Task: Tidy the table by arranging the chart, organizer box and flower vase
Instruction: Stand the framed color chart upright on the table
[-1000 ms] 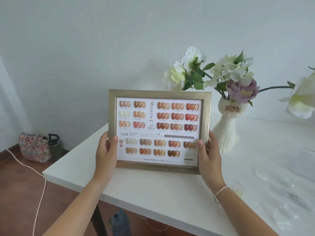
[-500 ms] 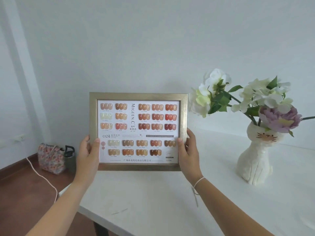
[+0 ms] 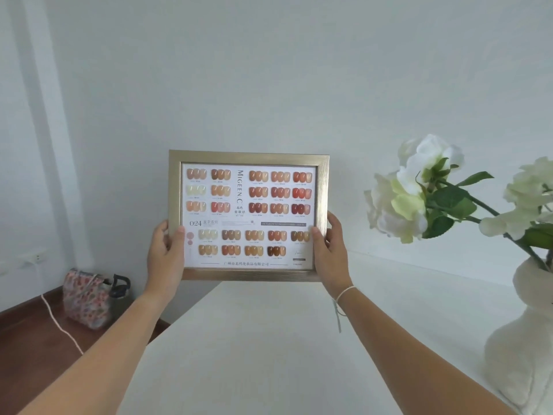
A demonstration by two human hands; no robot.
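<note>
Currently we hold the framed nail-colour chart upright above the white table, far end, left hand and right hand each gripping a lower side edge, thumbs in front. We judge it rigid, light, its face fragile; side-edge holds suit.

The chart had a brushed pale-gold frame around a white card, set with rows of nail swatches in cream, peach, orange, brick red and brown, with grey lettering. The flower vase was fuzzy white; its blooms were white and pale yellow-green, with dark green leaves. The tabletop was plain white. The bag on the reddish-brown floor bore a small pink-and-red floral print.
</note>
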